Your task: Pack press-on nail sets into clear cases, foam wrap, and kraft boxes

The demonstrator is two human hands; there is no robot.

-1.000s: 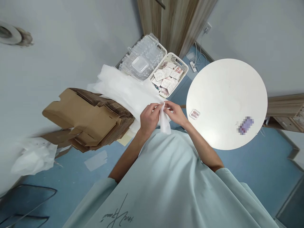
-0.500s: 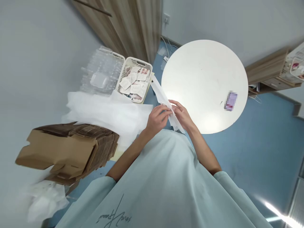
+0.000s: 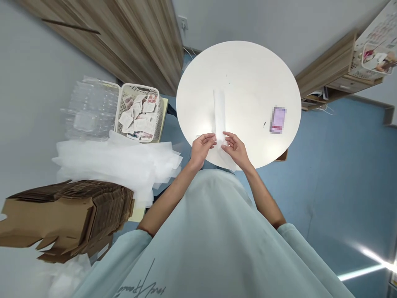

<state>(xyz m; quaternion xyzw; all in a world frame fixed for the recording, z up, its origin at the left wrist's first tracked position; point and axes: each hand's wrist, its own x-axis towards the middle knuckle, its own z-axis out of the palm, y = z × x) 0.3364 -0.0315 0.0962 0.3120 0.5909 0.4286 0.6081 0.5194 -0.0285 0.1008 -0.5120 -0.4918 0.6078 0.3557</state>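
Note:
A long, narrow white foam sheet (image 3: 220,111) lies over the near part of the round white table (image 3: 257,70), pointing away from me, its lower end over the table's near edge. My left hand (image 3: 202,148) pinches its left edge with thumb and fingertips. On the opposite edge, my right hand (image 3: 236,149) grips the sheet between thumb and curved fingers. The sheet looks folded or layered, and its near end is thin and partly see-through.
A purple blurred object (image 3: 278,120) lies on the table's right side. To the left are a white basket of small packets (image 3: 139,114), clear plastic containers (image 3: 89,109), a pile of white foam sheets (image 3: 114,159) and stacked flat cardboard boxes (image 3: 68,215).
My view has turned right, toward the table. The foam sheet has swung from a slant beside the table to straight over it, and my hands have moved apart to its two edges.

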